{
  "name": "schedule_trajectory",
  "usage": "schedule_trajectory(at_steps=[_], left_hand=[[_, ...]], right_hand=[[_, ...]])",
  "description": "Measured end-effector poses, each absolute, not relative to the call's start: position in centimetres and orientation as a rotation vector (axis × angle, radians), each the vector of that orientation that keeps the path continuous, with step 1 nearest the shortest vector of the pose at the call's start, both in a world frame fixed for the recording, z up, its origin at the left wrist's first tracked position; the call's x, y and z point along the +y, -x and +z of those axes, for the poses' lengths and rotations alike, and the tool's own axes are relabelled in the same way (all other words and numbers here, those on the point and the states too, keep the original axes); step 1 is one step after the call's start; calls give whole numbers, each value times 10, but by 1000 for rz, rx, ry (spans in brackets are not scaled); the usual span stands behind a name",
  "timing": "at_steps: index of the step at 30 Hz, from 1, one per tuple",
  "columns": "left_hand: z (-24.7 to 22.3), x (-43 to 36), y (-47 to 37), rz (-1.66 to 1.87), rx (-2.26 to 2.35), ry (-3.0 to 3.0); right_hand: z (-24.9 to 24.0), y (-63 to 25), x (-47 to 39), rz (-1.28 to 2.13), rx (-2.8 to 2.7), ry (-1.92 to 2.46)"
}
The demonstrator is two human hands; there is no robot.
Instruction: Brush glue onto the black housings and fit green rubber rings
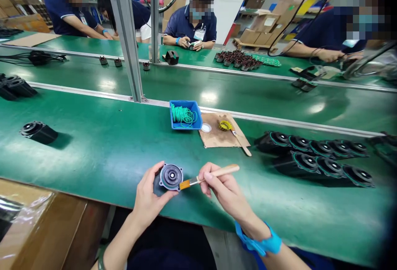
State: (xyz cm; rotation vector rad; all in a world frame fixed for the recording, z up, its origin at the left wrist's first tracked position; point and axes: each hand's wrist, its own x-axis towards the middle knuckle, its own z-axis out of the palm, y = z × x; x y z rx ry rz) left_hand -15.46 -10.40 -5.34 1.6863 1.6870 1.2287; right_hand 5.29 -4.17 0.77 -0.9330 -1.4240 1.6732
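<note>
My left hand (151,197) is closed around the sides of a black motor housing (171,176) that stands on the green bench, its round ribbed end facing up. In my right hand (221,187) is a paintbrush (221,171), gripped by its pale wooden handle. The brush's orange bristles meet the lower right rim of the housing. Beyond my hands, a blue bin (186,115) holds coiled green rings (182,114). Beside it lies a piece of cardboard (211,139) with a yellow tub (225,125), a white lid (206,127) and a second brush (242,142).
Several black housings with green rings (322,150) stand in two rows at right. A lone housing (39,132) lies at left, near more dark housings (15,87). A metal post (125,34) rises from the bench. Co-workers (192,22) sit across the line. A cardboard box (40,224) stands at lower left.
</note>
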Motion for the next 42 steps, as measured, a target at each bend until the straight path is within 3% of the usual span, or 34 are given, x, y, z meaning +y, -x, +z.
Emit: schedule_trajectory(at_steps=[16,42], left_hand=[[-51,-105,154,1302,1628,-1779],[-36,-109,154,1284,1388,-2269]], right_hand=[[18,-53,-28,1214,-1811,916],[64,-49,-21,1134,-2307,520]])
